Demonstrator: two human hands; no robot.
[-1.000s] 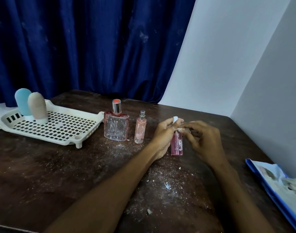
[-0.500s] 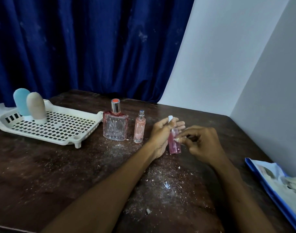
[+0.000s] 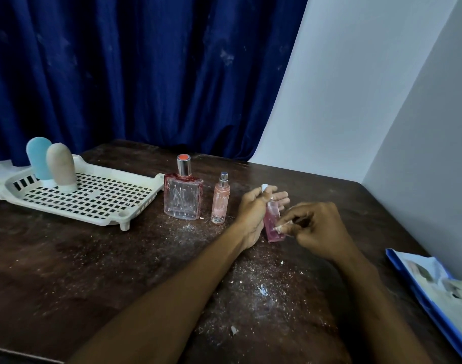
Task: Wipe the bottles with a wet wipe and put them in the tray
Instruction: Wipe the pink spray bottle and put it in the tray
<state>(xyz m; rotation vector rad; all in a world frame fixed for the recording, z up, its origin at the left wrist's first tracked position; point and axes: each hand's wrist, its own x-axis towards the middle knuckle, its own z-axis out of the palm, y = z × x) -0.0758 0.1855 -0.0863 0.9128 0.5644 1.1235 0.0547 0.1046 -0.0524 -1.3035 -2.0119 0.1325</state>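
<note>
Moved down from top to base of the pink bottle (image 3: 272,219), the right hand (image 3: 317,229) pinches the wet wipe (image 3: 279,228) there; left hand (image 3: 252,215) grips its tilted neck; tray (image 3: 98,219) lies well left, nearer that hand

The dark brown wooden table (image 3: 67,271) looked worn and matt, gritty with white flecks. The cream perforated tray (image 3: 135,210) was smooth plastic. The square clear glass bottle (image 3: 183,198) gleamed, its collar shiny metal. The rounded blue bottle (image 3: 38,158) and rounded beige bottle (image 3: 60,166) looked matt. The deep blue curtain (image 3: 145,74) was soft cloth.
</note>
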